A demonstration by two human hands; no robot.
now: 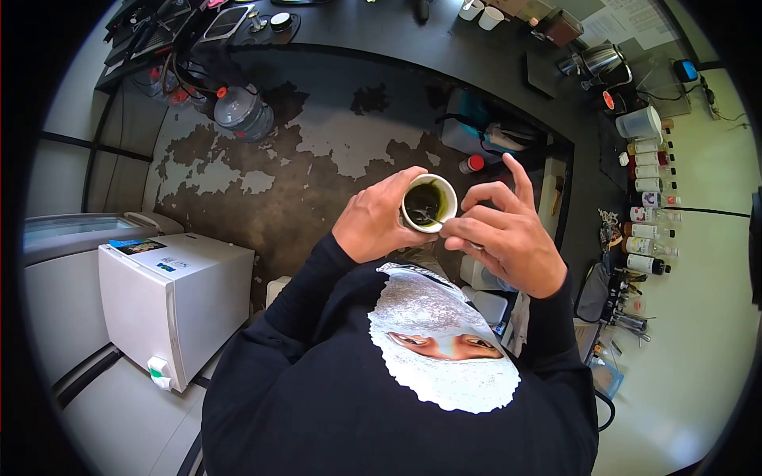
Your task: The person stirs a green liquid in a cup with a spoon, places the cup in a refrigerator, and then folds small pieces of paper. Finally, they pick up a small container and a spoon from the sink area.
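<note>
You're hiding part of the cup's (pixel 451 198) outer wall with your left fingers (pixel 401 181), so I'm not seeing its full side. The thin utensil's (pixel 433 218) lower end is disappearing into the dark green liquid (pixel 425 197); can't tell its tip shape. Its upper part is getting lost in your right fingers (pixel 486 193).

Left fingers: you're keeping them curved part-open around the cup, wrapping it from the left, with its mouth facing the camera. Right fingers: you're pinching the utensil nearly closed just right of the cup rim, with one finger sticking up, away from the pinch.

Past the right fingertips, a red-capped container (pixel 474 164) is showing only partly. Well to the right of those fingers, a bottle row (pixel 647 214) is standing; labels are too small to read. Ahead of both hands' fingers, the worktop (pixel 365 30) is running out of frame. A water jug (pixel 242 117) is standing ahead and left of your left fingers; a white fridge (pixel 182 289) is sitting behind-left of them.
</note>
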